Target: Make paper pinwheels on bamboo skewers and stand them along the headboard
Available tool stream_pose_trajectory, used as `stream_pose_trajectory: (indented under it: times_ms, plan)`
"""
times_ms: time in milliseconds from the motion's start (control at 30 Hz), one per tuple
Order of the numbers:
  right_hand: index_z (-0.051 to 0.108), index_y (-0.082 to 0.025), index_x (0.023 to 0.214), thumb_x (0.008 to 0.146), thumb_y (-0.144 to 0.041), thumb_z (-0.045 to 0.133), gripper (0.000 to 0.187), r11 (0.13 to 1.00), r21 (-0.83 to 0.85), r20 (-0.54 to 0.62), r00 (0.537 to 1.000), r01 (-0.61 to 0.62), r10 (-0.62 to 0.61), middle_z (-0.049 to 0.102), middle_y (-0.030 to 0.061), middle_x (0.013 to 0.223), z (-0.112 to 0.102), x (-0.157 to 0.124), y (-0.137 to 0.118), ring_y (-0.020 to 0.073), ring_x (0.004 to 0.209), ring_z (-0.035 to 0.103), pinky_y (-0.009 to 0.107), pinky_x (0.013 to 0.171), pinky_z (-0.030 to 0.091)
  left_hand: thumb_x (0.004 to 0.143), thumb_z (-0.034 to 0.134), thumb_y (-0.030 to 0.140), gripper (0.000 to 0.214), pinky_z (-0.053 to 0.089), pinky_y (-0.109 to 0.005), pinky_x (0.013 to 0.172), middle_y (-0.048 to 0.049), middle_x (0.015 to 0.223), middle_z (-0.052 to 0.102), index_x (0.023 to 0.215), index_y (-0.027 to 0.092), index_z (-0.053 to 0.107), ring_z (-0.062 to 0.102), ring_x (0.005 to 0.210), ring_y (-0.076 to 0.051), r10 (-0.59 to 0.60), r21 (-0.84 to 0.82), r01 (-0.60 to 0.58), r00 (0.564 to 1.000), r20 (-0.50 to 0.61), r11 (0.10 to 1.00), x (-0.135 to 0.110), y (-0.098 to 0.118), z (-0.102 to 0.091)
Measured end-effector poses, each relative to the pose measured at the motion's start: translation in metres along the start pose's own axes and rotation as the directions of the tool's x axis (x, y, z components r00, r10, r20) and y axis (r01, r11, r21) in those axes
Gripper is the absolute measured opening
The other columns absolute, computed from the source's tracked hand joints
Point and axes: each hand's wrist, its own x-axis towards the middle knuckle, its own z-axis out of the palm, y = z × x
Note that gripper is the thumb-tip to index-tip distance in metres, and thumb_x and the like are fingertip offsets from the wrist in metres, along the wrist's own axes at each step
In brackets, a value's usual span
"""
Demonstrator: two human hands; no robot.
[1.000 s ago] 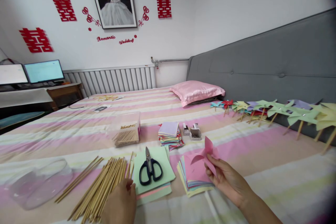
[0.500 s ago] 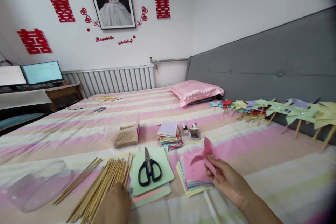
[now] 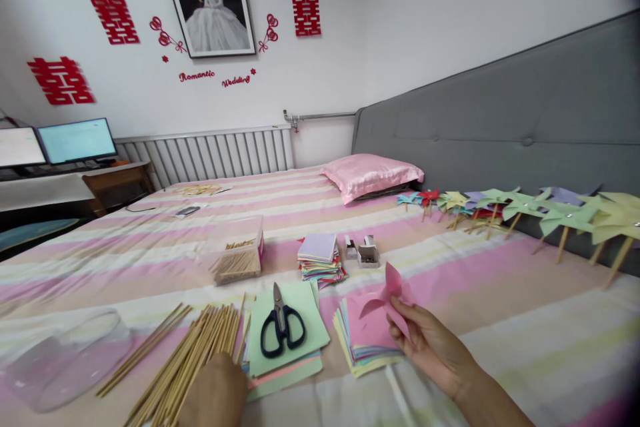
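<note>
My right hand [image 3: 430,343] pinches a folded pink paper pinwheel [image 3: 389,291] above a stack of coloured paper squares [image 3: 361,339]. My left hand [image 3: 216,392] rests at the bottom edge on the near end of a bundle of wooden sticks [image 3: 190,357]; its fingers are hidden. Black-handled scissors [image 3: 280,323] lie on green paper sheets [image 3: 290,337] between my hands.
A second paper stack [image 3: 320,257], a stapler [image 3: 369,250] and a box of short sticks [image 3: 237,257] lie further out on the striped bed. Finished pinwheels [image 3: 525,210] line the grey headboard at right. A clear plastic container [image 3: 65,357] sits at left, a pink pillow [image 3: 373,175] behind.
My left hand has slid left and down from the paper edge onto the stick bundle. The right hand keeps the pink pinwheel still.
</note>
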Motion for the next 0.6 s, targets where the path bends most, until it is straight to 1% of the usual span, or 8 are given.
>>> stream_pose_trajectory:
  times_ms: [67, 167, 267, 333, 400, 467, 500, 600]
  plan:
    - [0.061, -0.017, 0.061, 0.062, -0.012, 0.074, 0.014, 1.000, -0.001, 0.021, 1.000, 0.002, -0.002, 0.063, -0.0052, 0.057, 0.001, 0.000, 0.001, 0.0084, 0.054, 0.058, 0.017, 0.046, 0.046, 0.078, 0.031, 0.022, 0.035, 0.040, -0.042, 0.065, -0.0228, 0.086, 0.068, 0.075, 0.012, 0.064, 0.061, 0.085, -0.039, 0.002, 0.001, -0.002, 1.000, 0.023, 1.000, -0.005, 0.001, -0.003]
    - [0.060, -0.016, 0.060, 0.063, -0.013, 0.074, 0.014, 1.000, -0.004, 0.049, 0.999, 0.005, -0.005, 0.063, -0.0056, 0.057, 0.002, 0.000, 0.002, 0.0078, 0.054, 0.058, 0.017, 0.047, 0.046, 0.079, 0.029, 0.026, 0.035, 0.039, -0.039, 0.065, -0.0184, 0.087, 0.067, 0.072, 0.017, 0.062, 0.061, 0.086, -0.037, -0.035, -0.001, 0.035, 0.998, 0.046, 0.999, -0.011, -0.002, -0.006]
    - [0.060, -0.016, 0.060, 0.062, -0.013, 0.075, 0.015, 1.000, -0.012, 0.052, 0.999, 0.013, -0.012, 0.063, -0.0050, 0.058, 0.003, -0.001, 0.004, 0.0079, 0.055, 0.058, 0.017, 0.047, 0.046, 0.079, 0.031, 0.031, 0.031, 0.038, -0.038, 0.064, -0.0148, 0.085, 0.067, 0.070, 0.021, 0.058, 0.060, 0.085, -0.036, -0.038, -0.010, 0.038, 0.999, 0.027, 0.999, -0.013, -0.006, -0.006]
    - [0.061, -0.016, 0.062, 0.062, -0.013, 0.075, 0.014, 1.000, -0.016, 0.064, 0.998, 0.007, -0.006, 0.064, -0.0046, 0.059, 0.005, -0.002, 0.006, 0.0075, 0.054, 0.058, 0.017, 0.048, 0.047, 0.078, 0.034, 0.034, 0.027, 0.038, -0.037, 0.063, -0.0115, 0.078, 0.066, 0.070, 0.021, 0.056, 0.061, 0.080, -0.033, 0.038, -0.070, -0.037, 0.999, 0.012, 0.997, -0.012, -0.006, -0.003]
    - [0.062, -0.016, 0.063, 0.062, -0.013, 0.075, 0.013, 1.000, -0.018, 0.086, 0.996, -0.004, 0.006, 0.063, -0.0045, 0.059, 0.006, -0.003, 0.007, 0.0068, 0.053, 0.057, 0.017, 0.049, 0.047, 0.078, 0.037, 0.035, 0.024, 0.038, -0.033, 0.060, -0.0066, 0.067, 0.064, 0.072, 0.021, 0.056, 0.061, 0.070, -0.028, 0.173, -0.188, -0.172, 0.985, -0.007, 0.967, -0.012, -0.001, 0.004]
    - [0.063, -0.015, 0.065, 0.063, -0.014, 0.074, 0.011, 1.000, -0.029, 0.123, 0.992, -0.010, 0.013, 0.063, -0.0042, 0.058, 0.008, -0.004, 0.009, 0.0064, 0.052, 0.056, 0.016, 0.049, 0.047, 0.079, 0.039, 0.037, 0.024, 0.038, -0.030, 0.057, -0.0022, 0.059, 0.059, 0.074, 0.021, 0.056, 0.058, 0.061, -0.023, 0.339, -0.328, -0.338, 0.939, -0.058, 0.882, -0.013, 0.006, 0.014]
    - [0.064, -0.015, 0.066, 0.063, -0.015, 0.074, 0.011, 0.999, -0.035, 0.149, 0.989, -0.009, 0.014, 0.063, -0.0039, 0.059, 0.009, -0.005, 0.010, 0.0064, 0.051, 0.056, 0.016, 0.050, 0.047, 0.079, 0.041, 0.039, 0.025, 0.039, -0.029, 0.056, -0.0019, 0.059, 0.058, 0.074, 0.020, 0.057, 0.057, 0.059, -0.021, 0.425, -0.397, -0.424, 0.900, -0.091, 0.814, -0.015, 0.011, 0.019]
    - [0.066, -0.016, 0.069, 0.066, -0.017, 0.073, 0.008, 0.999, -0.052, 0.262, 0.965, 0.008, 0.006, 0.063, -0.0036, 0.058, 0.014, -0.007, 0.011, 0.0064, 0.051, 0.055, 0.016, 0.052, 0.047, 0.078, 0.045, 0.038, 0.024, 0.041, -0.027, 0.056, -0.0048, 0.070, 0.059, 0.072, 0.019, 0.057, 0.056, 0.065, -0.020, 0.589, -0.524, -0.580, 0.789, -0.174, 0.623, -0.024, 0.024, 0.029]
